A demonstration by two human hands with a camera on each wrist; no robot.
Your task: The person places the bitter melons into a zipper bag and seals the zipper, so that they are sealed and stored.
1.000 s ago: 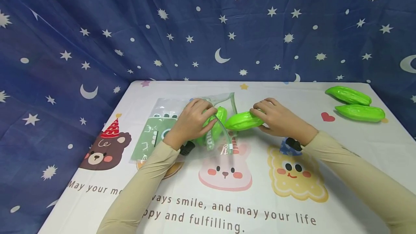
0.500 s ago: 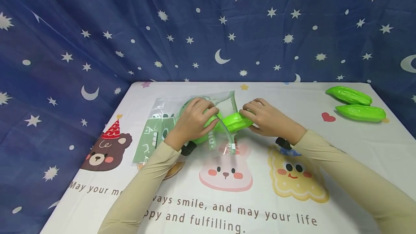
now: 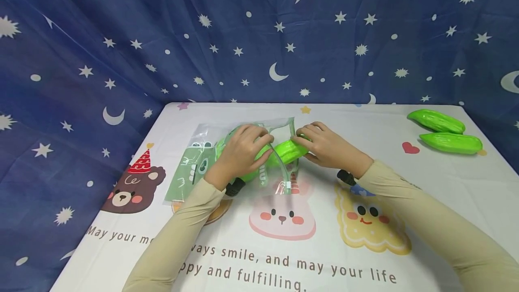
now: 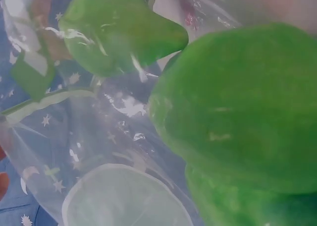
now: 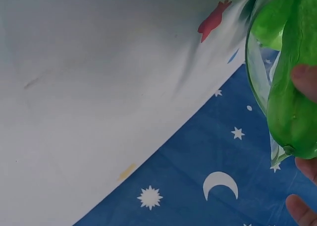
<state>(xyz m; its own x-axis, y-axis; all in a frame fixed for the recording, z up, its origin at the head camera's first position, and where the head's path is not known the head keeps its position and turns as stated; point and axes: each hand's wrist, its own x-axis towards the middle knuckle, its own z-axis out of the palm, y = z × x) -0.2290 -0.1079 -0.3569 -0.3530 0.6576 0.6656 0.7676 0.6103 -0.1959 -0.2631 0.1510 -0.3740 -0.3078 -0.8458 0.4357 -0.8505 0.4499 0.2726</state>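
Note:
A clear slider zip bag (image 3: 193, 166) with a green cartoon print lies on the table, its mouth held apart and facing right. My left hand (image 3: 242, 151) pinches the upper lip of that mouth. More green gourds (image 4: 237, 107) show through the plastic in the left wrist view. My right hand (image 3: 327, 144) grips the outer end of a long, bright green ribbed toy gourd (image 3: 289, 151), whose inner end is inside the mouth. From the right wrist, thumb and fingers show around this gourd (image 5: 292, 102), with the bag's rim beside it.
Two more green gourds, one farther back (image 3: 437, 120) and one nearer (image 3: 451, 143), lie side by side at the table's back right. A white cloth (image 3: 348, 274) with cartoon prints and lettering covers the table. Behind its back edge hangs a blue star-patterned curtain (image 3: 227, 75).
My right hand has moved left, taking the gourd from the bag's mouth partly into it. My left hand keeps its hold on the lip, nearly still.

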